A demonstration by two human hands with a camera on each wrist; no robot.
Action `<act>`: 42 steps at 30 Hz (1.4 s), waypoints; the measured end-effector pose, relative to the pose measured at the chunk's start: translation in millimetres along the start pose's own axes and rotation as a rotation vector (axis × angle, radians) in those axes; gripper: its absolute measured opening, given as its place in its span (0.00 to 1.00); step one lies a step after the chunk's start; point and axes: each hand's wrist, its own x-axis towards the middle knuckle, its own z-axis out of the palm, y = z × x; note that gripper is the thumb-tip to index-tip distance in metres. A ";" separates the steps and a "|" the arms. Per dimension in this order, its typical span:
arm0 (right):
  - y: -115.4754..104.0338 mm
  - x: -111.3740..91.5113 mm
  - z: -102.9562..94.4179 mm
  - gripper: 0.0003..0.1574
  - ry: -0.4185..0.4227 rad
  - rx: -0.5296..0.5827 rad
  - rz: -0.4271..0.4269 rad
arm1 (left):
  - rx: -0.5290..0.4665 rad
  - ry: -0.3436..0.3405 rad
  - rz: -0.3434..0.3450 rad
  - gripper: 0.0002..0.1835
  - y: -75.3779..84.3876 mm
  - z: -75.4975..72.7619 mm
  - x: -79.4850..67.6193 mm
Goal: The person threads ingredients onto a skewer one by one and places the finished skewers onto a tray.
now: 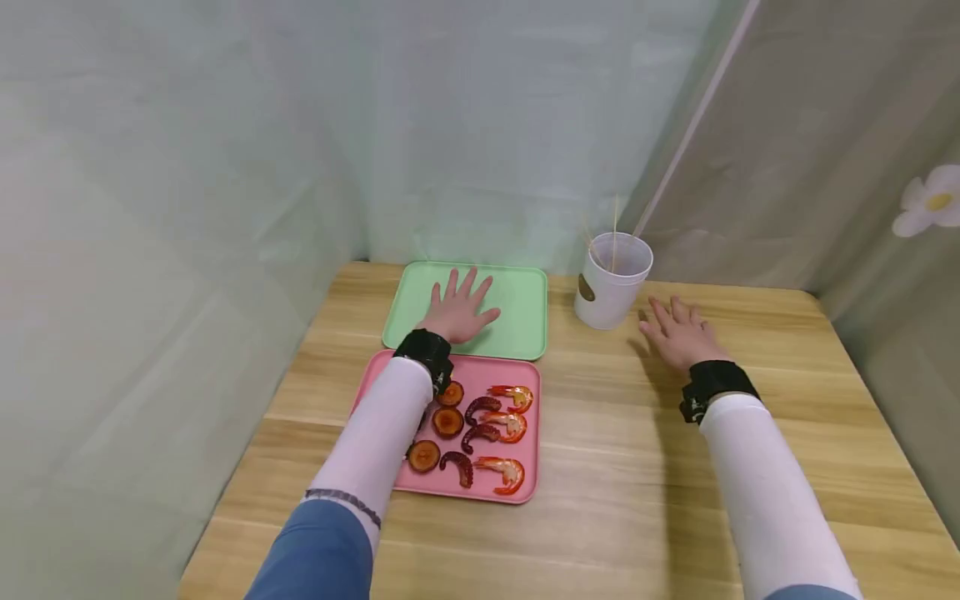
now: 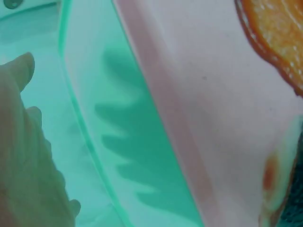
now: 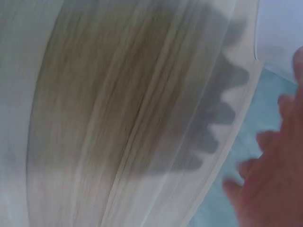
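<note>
My left hand (image 1: 457, 318) hangs released over the green tray (image 1: 517, 310), its fingers spread and pointing away from me, and in the left wrist view its shadow falls on the tray apart from the fingers. My right hand (image 1: 684, 340) is released too, with fingers fanned above the table (image 1: 600, 467), just to the right of the white bucket (image 1: 606, 300); its shadow lies on the wood grain, away from the fingertips. The bucket stands upright near the far edge, to the right of the green tray, with a few thin sticks (image 1: 614, 237) leaning inside it and poking above the rim. Nearer to me, right up against the green tray or nearly so, lies the pink tray (image 1: 480, 373). On it I see round orange-brown slices (image 1: 447, 422) on the left, some partly hidden by my forearm, then three dark red curled tentacles (image 1: 459, 469) and, along the right, three orange-red shrimps (image 1: 514, 475), the middle one close beside two tentacles. I wear a black wristband (image 1: 426, 354) on each arm over white sleeves (image 1: 772, 492). A pale curtain (image 1: 465, 125) hangs behind the table, and a white flower with a yellow centre (image 1: 933, 200) shows at the far right.
</note>
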 end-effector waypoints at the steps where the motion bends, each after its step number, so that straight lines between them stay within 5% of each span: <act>1: -0.1 0.2 -1.2 0.50 0.015 0.013 -0.024 | -0.003 0.018 0.002 0.42 1.3 -3.2 -4.0; 6: -7.3 -1.8 -13.2 0.45 0.132 0.121 -0.071 | -0.085 0.130 0.010 0.38 13.3 -17.5 -25.6; 10: -21.7 -4.4 -27.3 0.48 0.190 0.394 0.013 | -0.256 0.230 0.036 0.31 34.3 -27.7 -32.7; 15: -46.6 2.3 -38.5 0.53 0.165 0.748 0.068 | -0.549 0.362 0.072 0.22 74.9 -34.9 -28.7; 22: -77.4 19.6 -39.2 0.50 0.177 0.901 0.108 | -0.857 0.473 0.190 0.18 122.2 -36.1 -14.8; 31: -89.1 26.5 -29.5 0.49 0.217 0.809 0.099 | -0.708 0.460 0.309 0.23 155.0 -27.3 10.7; 42: -89.8 34.1 -19.6 0.49 0.225 0.752 0.112 | -0.411 0.462 0.353 0.22 165.0 -24.6 17.9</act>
